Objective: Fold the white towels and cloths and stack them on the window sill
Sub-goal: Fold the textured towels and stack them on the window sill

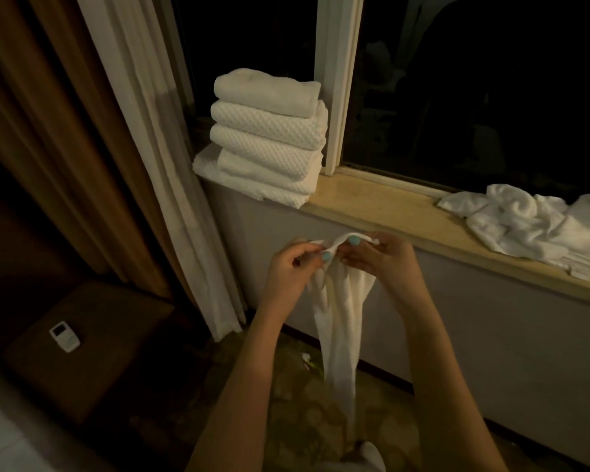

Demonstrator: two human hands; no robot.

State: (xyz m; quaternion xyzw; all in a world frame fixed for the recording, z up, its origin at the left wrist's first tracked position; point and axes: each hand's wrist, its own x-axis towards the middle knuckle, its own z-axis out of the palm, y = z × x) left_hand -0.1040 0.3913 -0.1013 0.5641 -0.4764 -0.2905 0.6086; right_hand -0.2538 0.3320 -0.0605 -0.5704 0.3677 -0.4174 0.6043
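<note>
Pinching the white cloth (341,318) by its top edge with left hand (288,267) and right hand (385,264), letting it hang straight for folding, just off the window sill (372,202) front edge | folded stack (269,137) is sitting at the sill's left end | unfolded pile (532,229) is lying toward the right end

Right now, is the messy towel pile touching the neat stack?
Apart. The head view shows bare window sill between the neat stack and the messy towel pile.
</note>
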